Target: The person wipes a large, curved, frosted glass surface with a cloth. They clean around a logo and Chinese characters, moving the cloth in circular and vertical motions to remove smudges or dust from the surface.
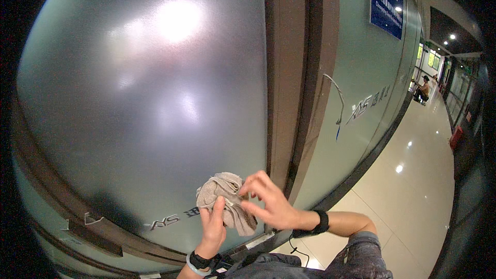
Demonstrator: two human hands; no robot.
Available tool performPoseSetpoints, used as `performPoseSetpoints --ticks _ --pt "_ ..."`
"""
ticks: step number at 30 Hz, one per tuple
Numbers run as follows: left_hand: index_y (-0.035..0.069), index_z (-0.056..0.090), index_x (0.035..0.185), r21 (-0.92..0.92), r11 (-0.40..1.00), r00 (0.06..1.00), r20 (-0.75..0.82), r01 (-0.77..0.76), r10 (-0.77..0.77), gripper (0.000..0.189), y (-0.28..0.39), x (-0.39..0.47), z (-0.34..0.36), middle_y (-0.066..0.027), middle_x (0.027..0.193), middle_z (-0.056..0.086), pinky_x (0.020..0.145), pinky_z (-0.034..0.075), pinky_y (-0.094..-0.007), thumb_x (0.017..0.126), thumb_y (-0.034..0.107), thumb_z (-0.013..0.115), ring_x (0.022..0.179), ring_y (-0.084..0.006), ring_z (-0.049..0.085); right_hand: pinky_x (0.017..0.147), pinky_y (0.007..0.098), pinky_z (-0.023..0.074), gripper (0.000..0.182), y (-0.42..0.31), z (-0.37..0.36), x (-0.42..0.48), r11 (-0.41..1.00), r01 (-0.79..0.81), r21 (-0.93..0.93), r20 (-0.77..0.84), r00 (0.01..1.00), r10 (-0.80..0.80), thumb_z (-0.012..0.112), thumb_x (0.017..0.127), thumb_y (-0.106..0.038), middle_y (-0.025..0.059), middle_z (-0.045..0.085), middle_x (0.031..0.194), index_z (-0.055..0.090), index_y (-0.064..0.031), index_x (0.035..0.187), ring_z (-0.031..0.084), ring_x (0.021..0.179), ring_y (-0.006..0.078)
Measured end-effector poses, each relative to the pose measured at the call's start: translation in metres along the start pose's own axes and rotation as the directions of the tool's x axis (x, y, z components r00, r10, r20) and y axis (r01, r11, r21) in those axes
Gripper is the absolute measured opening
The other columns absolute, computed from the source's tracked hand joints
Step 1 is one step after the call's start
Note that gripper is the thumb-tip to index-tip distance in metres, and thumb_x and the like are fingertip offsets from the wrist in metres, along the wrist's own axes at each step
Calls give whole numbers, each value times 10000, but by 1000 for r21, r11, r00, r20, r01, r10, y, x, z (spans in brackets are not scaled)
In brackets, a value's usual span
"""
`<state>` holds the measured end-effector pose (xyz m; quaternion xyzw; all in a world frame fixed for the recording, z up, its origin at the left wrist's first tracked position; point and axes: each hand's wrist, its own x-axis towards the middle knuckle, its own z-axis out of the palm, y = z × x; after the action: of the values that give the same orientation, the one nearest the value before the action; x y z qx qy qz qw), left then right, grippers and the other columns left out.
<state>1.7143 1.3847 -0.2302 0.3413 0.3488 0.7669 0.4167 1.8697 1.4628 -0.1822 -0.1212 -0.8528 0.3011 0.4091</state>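
Note:
A crumpled grey-beige cloth [223, 197] is bunched in my left hand [212, 223], the thumb pressed over its front. My right hand [271, 201] is at the cloth's right side, fingers curved and thumb apart; whether they pinch a fold cannot be told. Behind the cloth stands a frosted glass panel [155, 135] with bright light reflections. Dark lettering [164, 221] runs along its lower part, partly hidden by the cloth and my left hand.
Brown metal frame posts [286, 85] border the glass on the right. A loose cable [340, 104] sticks out from the frame. Beyond it are another frosted panel [352, 66] and a blue sign [386, 7]. A person [422, 90] crouches far down the tiled corridor [407, 186]. A metal bracket [93, 219] protrudes at lower left.

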Motion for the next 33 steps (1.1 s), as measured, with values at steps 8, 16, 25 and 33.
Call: performPoseSetpoints --ticks 8,16,25,33 --pt "46 300 1312 237 969 997 -11 -72 76 492 -16 -10 -8 -90 1231 476 992 381 -327 883 -6 536 1130 -167 486 825 342 456 147 24 23 -20 986 -120 112 -54 990 127 641 863 -108 107 401 1026 621 -19 979 510 947 225" --pt "108 287 1320 110 994 999 51 -16 10 483 -18 -11 -29 -87 1230 467 964 416 -357 895 29 503 1135 -191 488 672 335 471 228 1 45 -16 992 -9 -127 -77 997 -1 702 817 -173 115 454 969 593 -37 963 549 785 239" --pt "98 356 1207 79 985 981 108 153 -161 425 -18 -22 -43 -75 1142 510 875 458 -331 860 74 600 1029 -160 526 657 306 436 162 7 40 -24 984 -174 42 79 982 170 624 897 -151 82 518 841 536 -17 924 520 759 208" --pt "32 401 1321 23 990 977 164 137 -139 578 -45 -34 -49 -72 1326 463 988 421 -332 844 165 699 1203 -175 469 711 261 411 164 11 45 -24 830 -438 345 191 899 394 540 966 -183 -2 488 852 495 -28 934 452 814 71"
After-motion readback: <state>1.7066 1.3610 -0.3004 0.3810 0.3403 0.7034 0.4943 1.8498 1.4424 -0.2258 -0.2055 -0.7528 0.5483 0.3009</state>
